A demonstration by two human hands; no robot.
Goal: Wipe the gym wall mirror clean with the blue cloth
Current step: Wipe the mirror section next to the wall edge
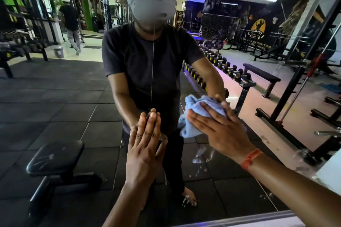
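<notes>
We see the right hand (217, 127) spread flat, fingers straight, pressing the blue cloth (195, 114) against the mirror (55, 97), right of centre. The left hand (147, 140) lies flat on the glass just left of the cloth, fingers straight and together, holding nothing. Water streaks (201, 158) sit on the glass below the cloth; an orange wristband (251, 158) is on the right wrist, and a bench (55, 156) shows reflected at near left.
</notes>
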